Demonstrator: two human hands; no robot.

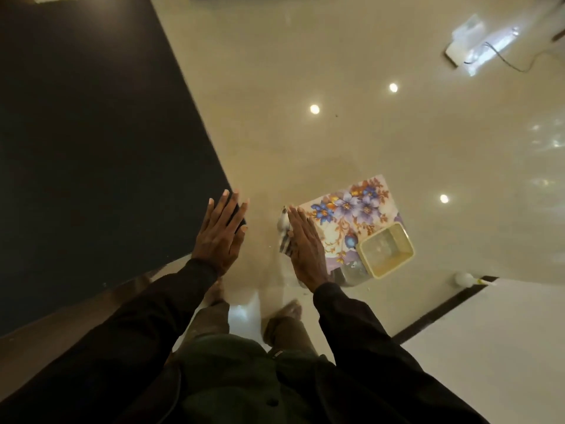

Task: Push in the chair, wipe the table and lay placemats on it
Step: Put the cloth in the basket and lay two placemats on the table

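A cream plastic tub (385,250) stands open-side up. A white box (464,41) with a black cable (504,61) lies at the far right of the glossy floor (367,133).

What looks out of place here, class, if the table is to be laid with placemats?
The floral placemat lies on the glossy floor beside the dark table, not on it, and a yellowish plastic tub stands on its near right corner. A small white object also lies on the floor further right.

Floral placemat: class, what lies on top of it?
A pale yellow tub sits on the placemat's near corner. The right hand and striped cloth hide its left edge.
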